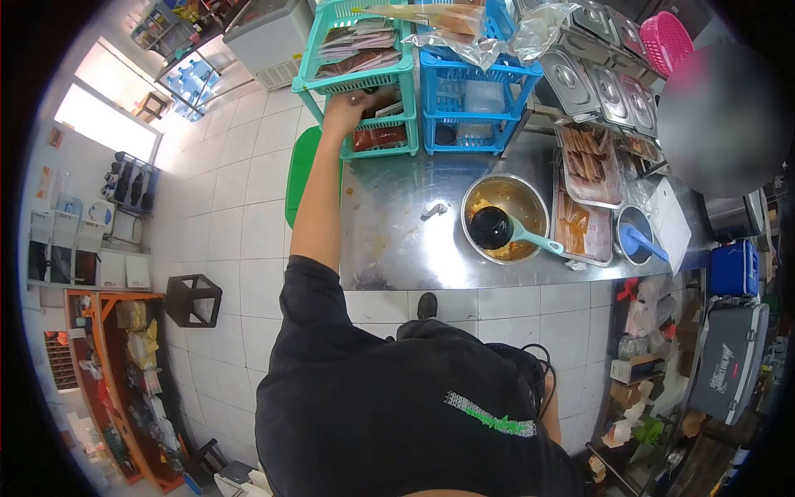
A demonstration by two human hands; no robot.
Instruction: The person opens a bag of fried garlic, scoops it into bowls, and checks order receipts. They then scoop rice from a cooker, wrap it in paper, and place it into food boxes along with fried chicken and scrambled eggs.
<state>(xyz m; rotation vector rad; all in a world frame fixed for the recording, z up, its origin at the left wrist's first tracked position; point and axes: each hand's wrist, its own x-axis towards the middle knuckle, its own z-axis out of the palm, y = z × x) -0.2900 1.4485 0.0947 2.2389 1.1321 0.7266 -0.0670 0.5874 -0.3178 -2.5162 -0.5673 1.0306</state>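
While the person leans over the steel counter (397,240), the left hand (346,106) reaches into the lower tier of the teal rack (358,81), just above dark red packets (379,137). I cannot tell whether its fingers grip anything. The right hand is out of sight. A metal bowl (466,207) holding a black ladle (493,228) sits nearby.

The left hand (346,108) is stretched into the lower tier of a teal rack (364,81) at the far left corner of a steel table (397,232), its fingers hidden among dark packets (379,137), so that the grip cannot be made out. Just to the right of it a blue rack (476,83) is set, with plastic bags (497,37) laid on top. Nearer and further right, a metal bowl (527,200) holding a black ladle (493,228) is placed beside trays of food (588,166).
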